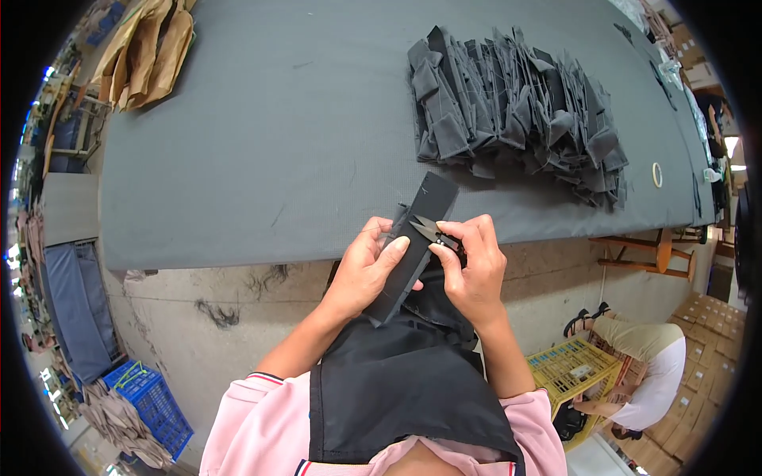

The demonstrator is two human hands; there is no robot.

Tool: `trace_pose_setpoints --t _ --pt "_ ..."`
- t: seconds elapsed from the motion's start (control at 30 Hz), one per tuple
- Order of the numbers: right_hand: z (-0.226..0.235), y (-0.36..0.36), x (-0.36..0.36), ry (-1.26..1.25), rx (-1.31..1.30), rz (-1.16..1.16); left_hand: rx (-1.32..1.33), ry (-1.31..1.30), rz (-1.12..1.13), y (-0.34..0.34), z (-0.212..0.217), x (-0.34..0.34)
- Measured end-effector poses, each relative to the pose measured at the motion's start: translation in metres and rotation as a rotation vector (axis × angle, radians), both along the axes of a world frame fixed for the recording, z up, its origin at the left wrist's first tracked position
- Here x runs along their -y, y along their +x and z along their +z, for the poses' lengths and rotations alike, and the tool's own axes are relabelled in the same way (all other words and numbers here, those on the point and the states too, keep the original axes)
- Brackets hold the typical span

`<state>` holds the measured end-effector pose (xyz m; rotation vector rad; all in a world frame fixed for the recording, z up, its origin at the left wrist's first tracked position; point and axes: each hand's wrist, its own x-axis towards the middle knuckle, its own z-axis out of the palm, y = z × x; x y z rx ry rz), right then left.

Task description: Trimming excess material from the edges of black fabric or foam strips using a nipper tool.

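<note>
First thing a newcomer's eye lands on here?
The hands at centre: left hand grips a black strap while the right hand works small snips at it. Next, the pile of black pieces on the grey table, upper right, and a person bent over a yellow crate, lower right.

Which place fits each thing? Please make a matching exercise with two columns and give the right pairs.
1. thread snips
2. stack of dark fabric pieces
3. blue crate
4. roll of tape

a. on the floor, lower left
b. in the right hand
c. near the table's right edge
d. piled on the grey table

Pairs: 1-b, 2-d, 3-a, 4-c
</note>
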<state>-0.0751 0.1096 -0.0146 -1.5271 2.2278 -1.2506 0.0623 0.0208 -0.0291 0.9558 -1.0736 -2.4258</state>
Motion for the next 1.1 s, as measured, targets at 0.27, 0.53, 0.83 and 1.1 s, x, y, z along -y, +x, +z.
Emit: trace_pose_setpoints --t 0.27,0.53,0.83,1.1 --pt "-0.006 0.003 0.0 -0.043 -0.118 -0.008 0.058 -0.101 -0.074 0.003 -0.002 0.001" --pt "-0.018 0.003 -0.013 -0.049 0.897 -0.209 -0.072 0.099 -0.035 0.002 -0.011 0.004" --pt "-0.021 0.009 -0.004 -0.059 1.245 -0.091 -0.302 0.44 -0.315 0.007 -0.012 0.016" --pt "-0.013 0.015 -0.017 -0.13 0.74 -0.191 -0.344 0.695 -0.141 0.002 -0.03 0.009"
